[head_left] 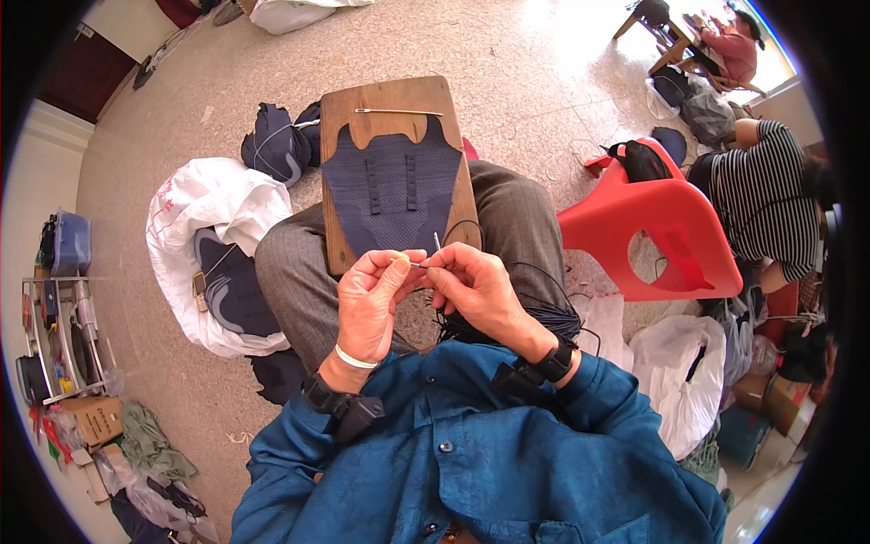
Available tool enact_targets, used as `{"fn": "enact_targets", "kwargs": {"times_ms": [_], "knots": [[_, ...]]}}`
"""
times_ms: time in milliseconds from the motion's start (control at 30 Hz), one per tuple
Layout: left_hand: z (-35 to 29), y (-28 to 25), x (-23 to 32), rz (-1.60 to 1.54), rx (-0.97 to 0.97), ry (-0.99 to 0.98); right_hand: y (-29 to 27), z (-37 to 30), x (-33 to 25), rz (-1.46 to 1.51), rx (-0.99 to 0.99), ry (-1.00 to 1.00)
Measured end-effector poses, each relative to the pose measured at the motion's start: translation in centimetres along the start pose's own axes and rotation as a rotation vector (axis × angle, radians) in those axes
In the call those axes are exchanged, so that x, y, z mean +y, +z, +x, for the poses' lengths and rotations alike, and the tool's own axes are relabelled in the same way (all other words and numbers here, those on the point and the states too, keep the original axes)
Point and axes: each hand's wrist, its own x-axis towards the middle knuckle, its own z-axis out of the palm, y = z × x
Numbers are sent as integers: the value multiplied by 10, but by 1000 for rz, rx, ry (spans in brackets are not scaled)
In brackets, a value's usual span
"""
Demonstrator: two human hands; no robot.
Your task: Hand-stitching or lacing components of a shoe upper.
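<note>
My left hand [370, 299] and my right hand [482, 288] meet over my lap, each closed in a pinch on a thin black cord [417, 265]. A slim grey metal piece [437, 241] sticks up from the right fingers; its lower part is hidden. Just beyond the hands, a navy textured shoe upper [391, 186] with two rows of dark loops lies flat on a wooden board [337, 113] across my knees. Along the board's far end rests a long thin needle-like tool [399, 111]. A tangle of black cord [548, 319] hangs by my right thigh.
To my left stands a white sack [177, 222] holding dark pieces; more dark fabric [272, 145] lies beyond it. A red plastic stool [671, 245] is on the right, near a person in stripes [761, 195]. White bags [680, 372] sit close by.
</note>
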Motion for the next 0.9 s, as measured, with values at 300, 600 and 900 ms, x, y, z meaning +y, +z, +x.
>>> {"fn": "enact_targets", "kwargs": {"times_ms": [300,600,900], "knots": [[-2,-3,-1,18,-21,-6,-2,1,11,12,-33,-117],[-2,-3,-4,49,-23,23,3,7,15,20,32,-160],[10,-16,44,155,50,169,-1,10,-20,74,169,-219]]}}
